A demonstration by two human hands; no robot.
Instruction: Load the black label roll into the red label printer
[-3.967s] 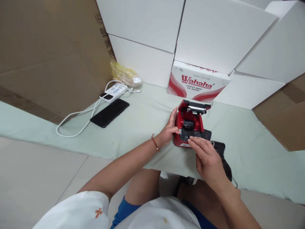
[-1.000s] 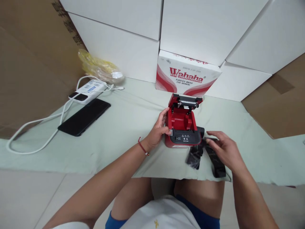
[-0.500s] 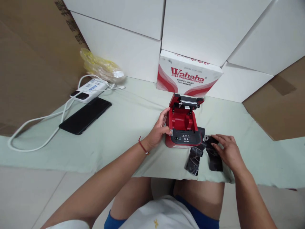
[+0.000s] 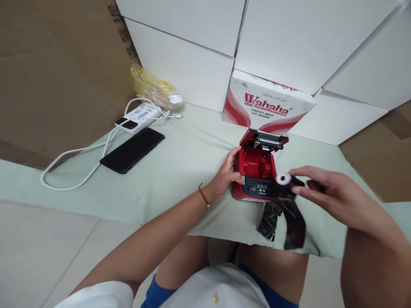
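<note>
The left hand (image 4: 224, 176) clasps the printer (image 4: 257, 166) while the right hand (image 4: 340, 199) pinches the roll (image 4: 288, 194) just off its right side, core end (image 4: 279, 179) nearest.

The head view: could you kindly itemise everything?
Boxy open machine: one, red-black, centre
Film roll: one, black, beside machine
Crinkled film: one, black, front edge
Flat phone: one, black, left
Blocky device: one, white, behind phone
Looped cable: one, white, left
Plastic bag: one, yellowish, back
Wahaha carton: one, red-white, behind machine
Plain boxes: several, white, back
Cardboard: two, brown, sides
Cloth: one, green, beneath
Tiles: several, grey, bottom
Left hand: one, on machine
Right hand: one, holding roll
Legs: two, bottom
</note>
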